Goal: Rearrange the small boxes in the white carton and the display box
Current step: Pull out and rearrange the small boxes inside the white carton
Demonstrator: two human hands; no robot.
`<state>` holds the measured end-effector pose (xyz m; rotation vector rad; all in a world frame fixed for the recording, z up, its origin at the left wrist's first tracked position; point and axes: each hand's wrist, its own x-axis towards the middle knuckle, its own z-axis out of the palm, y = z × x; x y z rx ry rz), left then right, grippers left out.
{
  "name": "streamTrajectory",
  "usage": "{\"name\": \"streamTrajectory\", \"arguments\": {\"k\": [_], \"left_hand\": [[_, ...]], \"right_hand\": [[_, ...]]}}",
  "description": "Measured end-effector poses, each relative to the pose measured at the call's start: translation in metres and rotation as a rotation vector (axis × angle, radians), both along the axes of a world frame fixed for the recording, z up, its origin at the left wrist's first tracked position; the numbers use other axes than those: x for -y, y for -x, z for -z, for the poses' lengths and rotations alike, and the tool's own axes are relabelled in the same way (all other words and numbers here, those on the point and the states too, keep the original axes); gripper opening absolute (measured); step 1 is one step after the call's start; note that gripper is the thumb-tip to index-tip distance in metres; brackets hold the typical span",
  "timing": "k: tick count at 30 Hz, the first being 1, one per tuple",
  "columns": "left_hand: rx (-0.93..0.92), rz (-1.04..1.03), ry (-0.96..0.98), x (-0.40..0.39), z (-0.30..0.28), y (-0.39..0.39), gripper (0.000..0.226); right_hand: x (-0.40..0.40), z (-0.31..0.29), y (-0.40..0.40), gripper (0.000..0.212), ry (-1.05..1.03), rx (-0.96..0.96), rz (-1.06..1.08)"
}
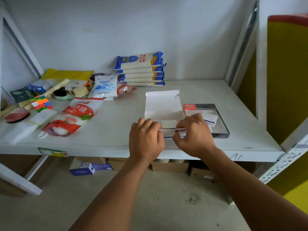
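A white carton (162, 104) lies on the shelf with its lid flap open and leaning back. My left hand (145, 139) and my right hand (194, 137) both grip its near end, fingers curled over the front edge, where a white panel with blue marks (173, 131) shows between them. A small pale box (168, 124) stands inside the carton between my hands. To the right, touching the carton, sits a clear-sided display box (220, 130) with a red and dark header, holding small white boxes with blue stripes (210, 118).
A stack of blue-and-white noodle packs (140, 70) stands behind the carton. Sugar and salt bags (78, 114), a puzzle cube (42, 103), a brush and other clutter fill the shelf's left side. A shelf upright (240, 44) rises at back right. Cardboard boxes sit below.
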<state>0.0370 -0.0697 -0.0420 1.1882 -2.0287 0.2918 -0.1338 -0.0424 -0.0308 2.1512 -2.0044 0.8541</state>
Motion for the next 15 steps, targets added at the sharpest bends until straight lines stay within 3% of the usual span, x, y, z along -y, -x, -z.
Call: {"name": "streamTrajectory", "arguments": {"k": [7,11,15], "left_hand": [[-0.071,0.043,-0.171,0.033,-0.022,0.008,0.02],[0.096,0.039,-0.435,0.048,-0.039,0.01,0.025],[0.252,0.029,-0.604,0.063,-0.054,0.01,0.026]], "right_hand": [[0.03,-0.019,-0.004,0.038,0.033,0.135,-0.023],[0.051,-0.028,-0.005,0.026,-0.215,0.0,-0.043],[0.069,-0.04,-0.004,0.033,-0.382,-0.089,-0.097]]}}
